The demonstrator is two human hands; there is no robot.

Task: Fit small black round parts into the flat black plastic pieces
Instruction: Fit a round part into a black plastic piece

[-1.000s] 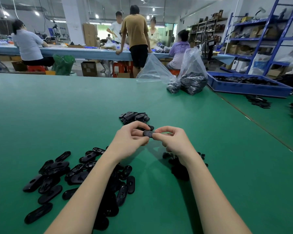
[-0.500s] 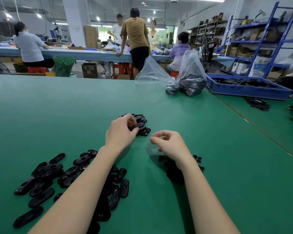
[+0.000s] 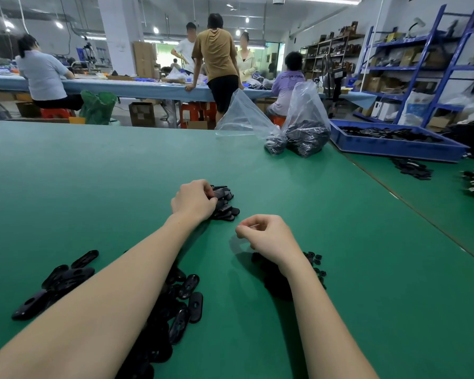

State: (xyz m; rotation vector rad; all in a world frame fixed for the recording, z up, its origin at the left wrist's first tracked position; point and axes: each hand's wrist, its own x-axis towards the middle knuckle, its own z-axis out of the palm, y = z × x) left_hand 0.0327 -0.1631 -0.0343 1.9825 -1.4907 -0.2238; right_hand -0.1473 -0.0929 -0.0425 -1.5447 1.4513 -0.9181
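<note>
Left hand (image 3: 193, 203) now on far pile (image 3: 225, 203)

Flat pcs (image 3: 187, 287): glossy black plastic. Table (image 3: 93, 187): matt green mat. Bags (image 3: 304, 110): clear shiny plastic film.
</note>
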